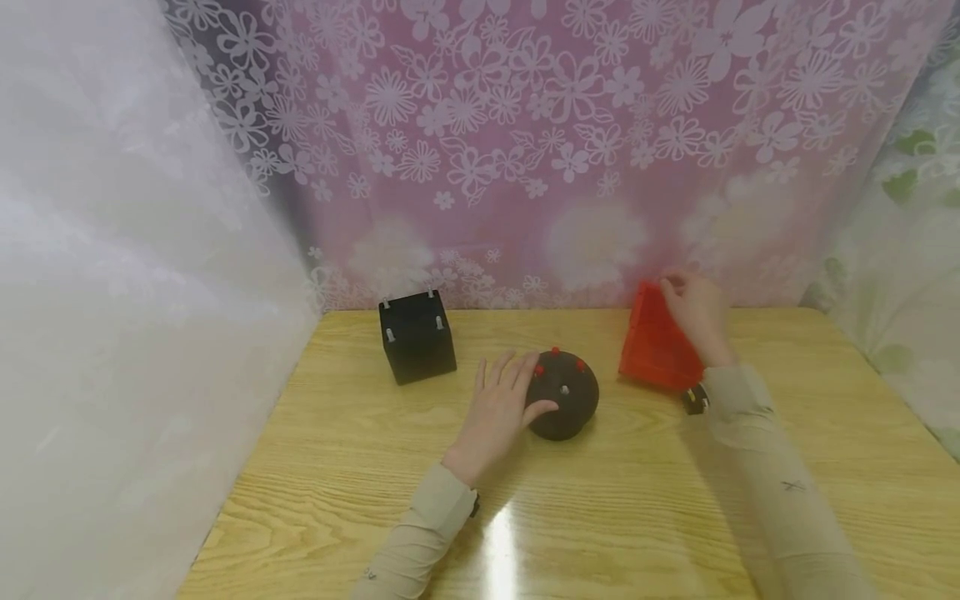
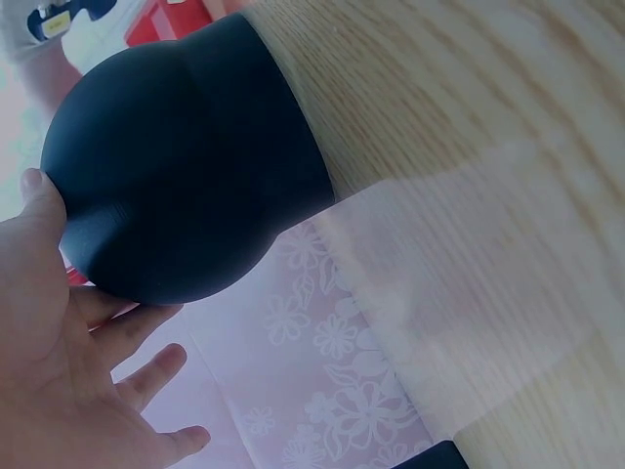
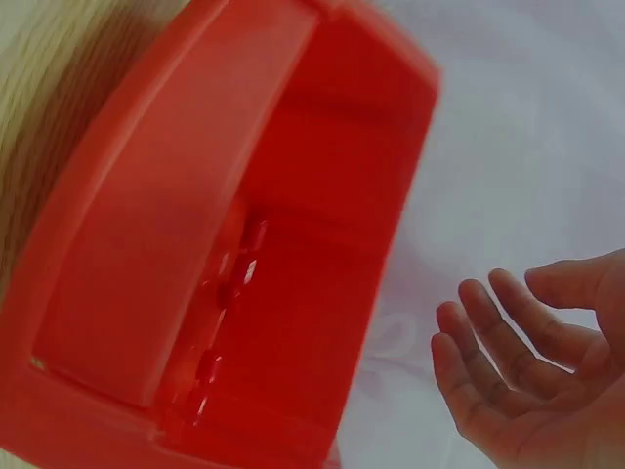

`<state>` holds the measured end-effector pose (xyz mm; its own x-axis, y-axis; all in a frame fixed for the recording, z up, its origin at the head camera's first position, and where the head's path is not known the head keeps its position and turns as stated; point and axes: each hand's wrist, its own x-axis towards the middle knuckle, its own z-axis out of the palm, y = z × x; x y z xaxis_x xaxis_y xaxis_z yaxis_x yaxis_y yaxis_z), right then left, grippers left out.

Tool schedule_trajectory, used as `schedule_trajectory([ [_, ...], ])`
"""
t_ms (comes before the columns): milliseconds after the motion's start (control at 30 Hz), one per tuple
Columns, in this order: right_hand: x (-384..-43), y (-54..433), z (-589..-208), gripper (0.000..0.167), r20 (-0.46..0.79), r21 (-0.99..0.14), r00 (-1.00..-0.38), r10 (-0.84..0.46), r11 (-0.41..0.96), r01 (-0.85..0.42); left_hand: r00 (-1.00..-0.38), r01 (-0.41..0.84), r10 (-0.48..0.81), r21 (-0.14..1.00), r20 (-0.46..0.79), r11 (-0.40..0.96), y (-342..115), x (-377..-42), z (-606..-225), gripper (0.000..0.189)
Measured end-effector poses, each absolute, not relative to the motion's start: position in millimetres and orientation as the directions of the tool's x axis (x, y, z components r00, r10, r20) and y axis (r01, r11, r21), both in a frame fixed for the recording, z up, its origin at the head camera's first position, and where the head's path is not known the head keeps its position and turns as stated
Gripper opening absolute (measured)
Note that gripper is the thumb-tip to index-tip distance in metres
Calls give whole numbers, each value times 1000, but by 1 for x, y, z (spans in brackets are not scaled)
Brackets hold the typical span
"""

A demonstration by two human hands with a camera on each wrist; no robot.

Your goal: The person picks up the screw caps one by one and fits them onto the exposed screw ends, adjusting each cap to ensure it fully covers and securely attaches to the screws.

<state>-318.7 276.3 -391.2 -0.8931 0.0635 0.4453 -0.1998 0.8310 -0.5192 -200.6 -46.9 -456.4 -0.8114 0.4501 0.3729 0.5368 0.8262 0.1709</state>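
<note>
A black rounded block [image 1: 573, 408] stands on the table, with several small red pegs and one pale peg on its top. My left hand [image 1: 495, 408] holds its left side, thumb on the near edge and fingers towards the far edge. The left wrist view shows the block's smooth bulging side [image 2: 186, 166] and narrower lower part; that hand [image 2: 78, 362] has its other fingers spread free. My right hand [image 1: 697, 312] is at the upper rim of an open red bin [image 1: 652, 350]. In the right wrist view, the hand [image 3: 537, 371] is loosely bent, beside the bin [image 3: 127, 264], holding nothing visible. Small red pieces [image 3: 229, 293] show inside.
At the back left stands a black cube-shaped block [image 1: 420, 346] with pale pegs at its top corners. A flowered pink curtain [image 1: 495, 167] hangs behind the wooden table [image 1: 315, 467]. White sheeting [image 1: 135, 292] closes the left side.
</note>
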Motion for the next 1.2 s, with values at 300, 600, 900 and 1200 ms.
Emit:
schedule_trajectory([
  [300,-342,289,-412,28,356,-390,-933,-43,901,-191,-801,539,456,137,388,831,-45,-201,-459,80],
  [600,-356,299,-427,19,197,-304,-973,-123,935,-180,-797,549,464,143,386,823,-43,-198,-459,80],
  [900,-365,315,-438,18,-9,-231,-993,-116,967,-111,-794,553,472,133,385,823,-38,-196,-459,79],
  [1200,-358,316,-437,16,-19,-228,-991,-130,966,-123,-782,562,477,122,402,818,-37,-195,-457,79],
])
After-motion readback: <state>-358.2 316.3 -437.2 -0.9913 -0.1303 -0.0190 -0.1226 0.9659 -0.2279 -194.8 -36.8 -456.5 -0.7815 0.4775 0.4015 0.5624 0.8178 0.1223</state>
